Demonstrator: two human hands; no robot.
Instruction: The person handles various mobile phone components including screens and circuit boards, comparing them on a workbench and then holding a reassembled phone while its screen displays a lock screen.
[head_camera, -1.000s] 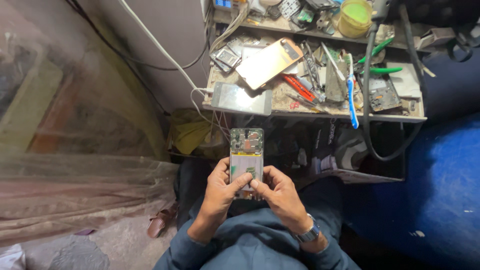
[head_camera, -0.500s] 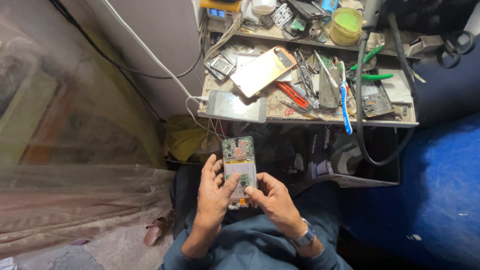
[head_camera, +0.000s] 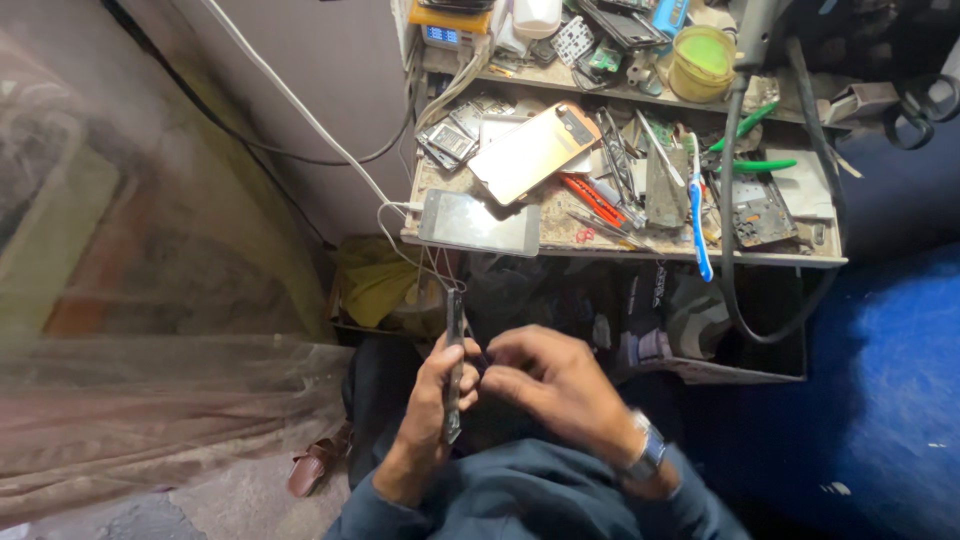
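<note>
Phone frame (head_camera: 454, 365) stands edge-on below the workbench (head_camera: 560, 215), clasped in the left hand (head_camera: 440, 390), whose fingers curl around its lower half. Just beside it, the right hand (head_camera: 550, 385) has its fingertips pinched together against the frame's side. Seen from the edge, the frame looks thin, dark and slightly blurred. On the workbench's back row sits a yellow-green tub (head_camera: 702, 62); its contents cannot be made out. A glossy phone (head_camera: 478, 222) lies flat at the workbench's front left corner, directly above the frame.
</note>
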